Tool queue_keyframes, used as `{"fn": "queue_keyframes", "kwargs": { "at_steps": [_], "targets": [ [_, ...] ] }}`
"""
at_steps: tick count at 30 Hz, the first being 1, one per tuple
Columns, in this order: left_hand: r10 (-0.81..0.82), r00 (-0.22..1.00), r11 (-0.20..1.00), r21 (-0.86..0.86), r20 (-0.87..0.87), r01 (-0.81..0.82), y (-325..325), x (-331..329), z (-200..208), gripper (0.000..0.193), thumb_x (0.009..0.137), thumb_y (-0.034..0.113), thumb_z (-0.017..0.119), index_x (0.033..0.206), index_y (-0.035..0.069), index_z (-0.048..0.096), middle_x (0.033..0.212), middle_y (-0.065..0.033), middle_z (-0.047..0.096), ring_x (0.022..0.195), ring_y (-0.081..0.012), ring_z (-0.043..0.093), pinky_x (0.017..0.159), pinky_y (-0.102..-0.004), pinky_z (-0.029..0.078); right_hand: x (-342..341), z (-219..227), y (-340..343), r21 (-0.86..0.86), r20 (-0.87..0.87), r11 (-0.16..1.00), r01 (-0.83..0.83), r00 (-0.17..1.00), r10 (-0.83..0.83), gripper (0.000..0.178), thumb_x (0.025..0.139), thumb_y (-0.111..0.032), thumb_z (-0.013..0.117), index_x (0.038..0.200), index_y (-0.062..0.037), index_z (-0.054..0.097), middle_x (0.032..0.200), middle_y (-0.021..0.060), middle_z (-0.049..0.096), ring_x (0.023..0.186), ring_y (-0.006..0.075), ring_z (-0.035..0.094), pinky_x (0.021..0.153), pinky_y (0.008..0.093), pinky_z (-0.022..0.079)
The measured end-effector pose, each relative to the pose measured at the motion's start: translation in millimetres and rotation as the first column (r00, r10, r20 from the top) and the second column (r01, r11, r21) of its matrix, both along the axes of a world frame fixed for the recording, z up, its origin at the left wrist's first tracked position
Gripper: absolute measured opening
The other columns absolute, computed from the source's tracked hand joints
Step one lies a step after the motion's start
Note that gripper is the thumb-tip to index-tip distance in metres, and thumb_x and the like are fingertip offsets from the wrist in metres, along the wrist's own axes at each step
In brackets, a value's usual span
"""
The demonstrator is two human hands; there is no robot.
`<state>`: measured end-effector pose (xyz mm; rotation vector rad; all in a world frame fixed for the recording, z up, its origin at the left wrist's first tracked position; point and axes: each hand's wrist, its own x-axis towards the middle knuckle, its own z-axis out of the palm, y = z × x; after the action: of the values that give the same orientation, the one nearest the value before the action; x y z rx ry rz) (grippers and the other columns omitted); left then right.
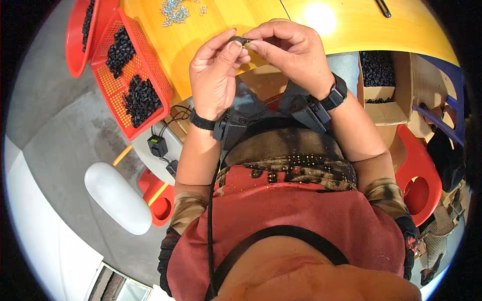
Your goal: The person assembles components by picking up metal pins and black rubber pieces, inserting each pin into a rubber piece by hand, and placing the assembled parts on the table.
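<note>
Yellow and lamp-lit, the surface point(201, 42) fills the far side of the room from where I stand, and the work is going on above its near edge. Left hand point(217, 70) has its grip closed, thumb and forefinger pinching a small black piece point(236, 38); right hand point(296, 52) has a narrow grip too, its thumb and forefinger meeting at the piece's right end. So the piece is up between both hands, clear of the surface, and I'd judge this one is midway through some fiddly fitting rather than finished, though the fingers hide too much to be certain. Plenty seems left to draw on: loose silvery bits point(174, 12) lie scattered farther back, toward the left edge, and at that edge a red basket point(153, 62) carries two separate heaps of black parts, point(120, 51) one nearer its far end, one nearer its near end. Below the near edge, to the right, a box point(405, 83) holds many more. Which heaps are done and which are waiting I can't tell; no count of completed pieces can be made from here.
</note>
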<state>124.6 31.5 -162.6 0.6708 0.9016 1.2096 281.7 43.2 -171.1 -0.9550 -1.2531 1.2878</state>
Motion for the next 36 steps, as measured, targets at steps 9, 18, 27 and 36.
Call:
{"fn": "queue_keyframes", "kwargs": {
  "at_steps": [9,18,27,36],
  "targets": [
    [-0.022,0.994,0.999,-0.035,0.107,0.026,-7.2,2.7,6.7,0.027,0.08,0.001,0.059,0.106,-0.002,0.055,0.087,-0.0106,0.062,0.077,-0.017,0.061,0.072,-0.0283,0.051,2.9,5.6,-6.3,0.108,0.109,0.994,0.033,0.993,-0.045,0.013,0.076,-0.006,0.062,0.088,-0.0007,0.065,0.075,0.0044,0.063,0.067,0.0076,0.058,0.061,0.022,0.048],
    [-0.028,0.988,0.998,-0.045,0.15,0.035,-12.6,-2.0,13.3,0.028,0.082,0.004,0.057,0.108,-0.005,0.054,0.088,-0.01,0.061,0.077,-0.0164,0.06,0.072,-0.0284,0.05,-0.6,12.5,-15.3,-0.076,-0.137,0.993,-0.09,0.987,0.079,0.015,0.08,-0.003,0.058,0.093,0.002,0.062,0.079,0.0056,0.064,0.072,0.0089,0.06,0.067,0.0211,0.049],
    [0.018,0.968,0.991,-0.135,0.249,0.017,-14.3,-4.5,12.7,0.023,0.082,0.007,0.058,0.104,-0.001,0.056,0.085,-0.009,0.061,0.074,-0.0149,0.059,0.072,-0.026,0.049,0.8,9.9,-16.4,-0.218,-0.343,0.955,-0.199,0.932,0.116,0.016,0.081,-0.007,0.061,0.094,0.0018,0.062,0.08,0.0055,0.064,0.072,0.0091,0.06,0.064,0.0198,0.049],
    [-0.002,0.963,0.984,-0.17,0.269,0.05,-13.6,-2.7,10.6,0.019,0.084,0.01,0.056,0.101,0.001,0.057,0.082,-0.0048,0.06,0.072,-0.0129,0.056,0.069,-0.025,0.047,-0.5,3.7,-14.9,-0.234,-0.334,0.952,-0.196,0.936,0.111,0.018,0.08,-0.008,0.062,0.096,0.0012,0.062,0.079,0.0052,0.064,0.067,0.0072,0.058,0.061,0.019,0.048]
  ]
}}
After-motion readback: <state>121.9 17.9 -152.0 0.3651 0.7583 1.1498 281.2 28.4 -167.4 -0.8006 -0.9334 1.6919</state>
